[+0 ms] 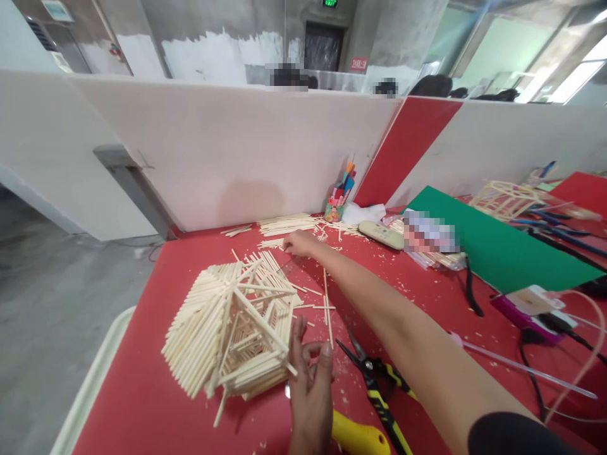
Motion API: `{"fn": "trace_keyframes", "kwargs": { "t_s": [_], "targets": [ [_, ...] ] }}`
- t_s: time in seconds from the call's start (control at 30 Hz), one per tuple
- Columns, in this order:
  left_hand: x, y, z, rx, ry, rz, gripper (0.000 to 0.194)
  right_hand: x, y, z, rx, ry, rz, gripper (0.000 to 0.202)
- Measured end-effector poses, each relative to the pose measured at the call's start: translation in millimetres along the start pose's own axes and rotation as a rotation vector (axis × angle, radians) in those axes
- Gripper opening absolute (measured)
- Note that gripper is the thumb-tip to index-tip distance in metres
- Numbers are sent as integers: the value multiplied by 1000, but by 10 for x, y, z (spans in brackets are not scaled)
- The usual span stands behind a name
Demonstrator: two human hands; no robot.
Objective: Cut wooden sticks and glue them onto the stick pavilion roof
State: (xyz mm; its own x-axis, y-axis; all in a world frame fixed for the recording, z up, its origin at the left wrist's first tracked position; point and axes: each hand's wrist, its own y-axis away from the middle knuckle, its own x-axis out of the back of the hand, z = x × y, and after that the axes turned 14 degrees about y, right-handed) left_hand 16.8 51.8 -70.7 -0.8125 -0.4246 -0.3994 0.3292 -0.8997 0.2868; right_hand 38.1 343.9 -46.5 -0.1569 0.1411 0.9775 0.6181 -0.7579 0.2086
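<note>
The right hand is by the loose sticks, its opening and hold unclear; the left, half open and empty, should steady the stick model only lightly.

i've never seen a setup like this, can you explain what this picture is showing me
There is no machine here: these are a person's two bare hands. The one picture comes from a camera worn on the person's head, looking forward and down.

On the red table stands a small structure built from thin wooden sticks, its near side partly open. The left hand is beside it, palm up with fingers curled. The right hand reaches across to the loose sticks at the back; whether it has picked one up is too small to tell.

Nearby lie black and yellow pliers and something with a yellow handle. Further back are a cup of pens and a green board.
</note>
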Motion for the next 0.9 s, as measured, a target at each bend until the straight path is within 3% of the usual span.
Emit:
{"fn": "trace_keyframes", "kwargs": {
  "t_s": [0.37,0.6,0.73,0.9],
  "targets": [
    [-25,68,33,35,33,-50,64,36,91,-221,-114,32,-106,34],
    [-67,155,73,-1,98,-115,50,90,386,-326,-174,-227,38,34],
    [-74,151,34,-8,103,-211,39,234,842,-352,-193,-531,195,32],
    [-94,218,153,-43,111,-306,37,226,1921,-587,-227,-973,413,35]
  ]
}}
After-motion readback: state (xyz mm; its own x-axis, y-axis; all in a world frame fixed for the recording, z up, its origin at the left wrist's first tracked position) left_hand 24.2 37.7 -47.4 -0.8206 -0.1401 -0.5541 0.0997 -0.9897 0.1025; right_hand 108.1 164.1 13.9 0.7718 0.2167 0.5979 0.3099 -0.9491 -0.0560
